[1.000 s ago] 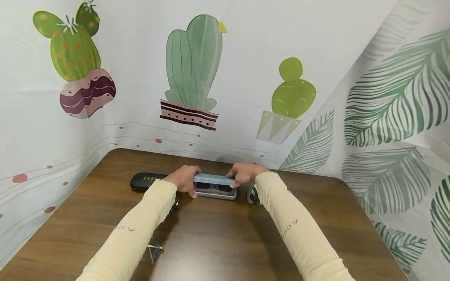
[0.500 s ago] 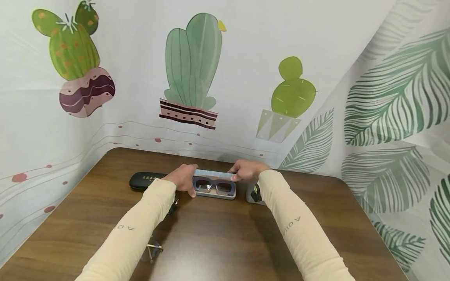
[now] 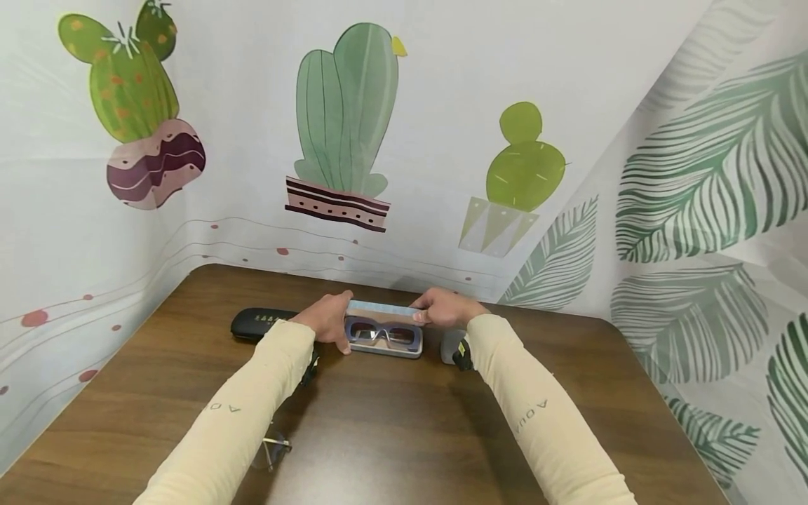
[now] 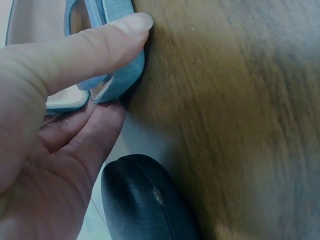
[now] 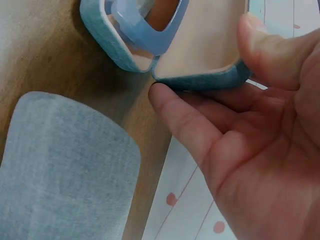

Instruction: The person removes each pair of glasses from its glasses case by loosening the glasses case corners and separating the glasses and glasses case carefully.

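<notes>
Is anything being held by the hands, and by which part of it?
The open blue case: the left hand grips its left end; the right hand holds its lid at the right end.

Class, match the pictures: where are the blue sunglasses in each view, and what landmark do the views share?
Head: sunglasses, just below centre, inside the open case.
Left wrist: sunglasses, upper left, cut by the top edge.
Right wrist: sunglasses, top edge, near the middle.
Landmark: the case.
</notes>
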A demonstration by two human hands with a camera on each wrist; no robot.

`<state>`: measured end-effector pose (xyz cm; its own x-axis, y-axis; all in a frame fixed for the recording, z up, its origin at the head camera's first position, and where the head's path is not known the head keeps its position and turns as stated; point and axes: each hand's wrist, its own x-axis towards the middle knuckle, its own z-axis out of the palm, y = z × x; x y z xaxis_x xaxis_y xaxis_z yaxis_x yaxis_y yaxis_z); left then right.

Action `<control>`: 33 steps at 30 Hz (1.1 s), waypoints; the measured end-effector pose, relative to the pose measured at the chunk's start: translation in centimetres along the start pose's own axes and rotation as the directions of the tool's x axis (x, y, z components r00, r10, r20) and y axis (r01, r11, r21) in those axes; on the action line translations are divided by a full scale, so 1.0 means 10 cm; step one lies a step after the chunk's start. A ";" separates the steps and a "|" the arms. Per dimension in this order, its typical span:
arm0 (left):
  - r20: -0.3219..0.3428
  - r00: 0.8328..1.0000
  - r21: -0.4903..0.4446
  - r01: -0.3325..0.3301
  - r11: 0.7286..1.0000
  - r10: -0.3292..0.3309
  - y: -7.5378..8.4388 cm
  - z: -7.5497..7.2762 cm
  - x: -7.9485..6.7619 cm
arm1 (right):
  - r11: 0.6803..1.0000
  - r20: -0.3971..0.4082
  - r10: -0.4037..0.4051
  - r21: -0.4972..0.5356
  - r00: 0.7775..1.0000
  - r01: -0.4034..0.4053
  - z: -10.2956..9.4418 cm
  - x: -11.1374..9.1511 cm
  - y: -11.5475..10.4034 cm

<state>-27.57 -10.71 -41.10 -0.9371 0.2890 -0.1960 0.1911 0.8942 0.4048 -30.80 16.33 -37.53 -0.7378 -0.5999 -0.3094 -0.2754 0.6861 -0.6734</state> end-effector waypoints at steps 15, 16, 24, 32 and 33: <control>-0.004 1.000 -0.014 -0.003 1.000 0.003 -0.01 0.02 0.00 | 0.995 -0.009 0.014 0.098 1.000 -0.013 0.05 0.00 0.06; -0.004 1.000 -0.015 -0.003 1.000 0.003 -0.01 0.02 0.00 | 0.995 -0.011 0.017 0.099 1.000 -0.016 0.05 -0.01 0.05; -0.007 1.000 -0.011 0.002 1.000 -0.002 -0.01 0.00 0.02 | 1.000 -0.085 0.004 -0.015 0.996 -0.005 0.07 -0.06 0.03; 0.003 1.000 -0.019 0.009 1.000 -0.009 0.00 -0.02 0.00 | 0.908 -0.337 -0.202 -0.416 0.920 0.047 0.23 -0.18 -0.21; 0.004 1.000 -0.019 0.009 1.000 -0.009 0.00 -0.02 -0.01 | 0.882 -0.360 -0.258 -0.467 0.896 0.066 0.27 -0.20 -0.25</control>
<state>-27.58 -10.80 -40.88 -0.9376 0.2825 -0.2028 0.1775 0.8902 0.4196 -26.97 14.74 -37.02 -0.8124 -0.5665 0.1385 -0.5795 0.7575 -0.3007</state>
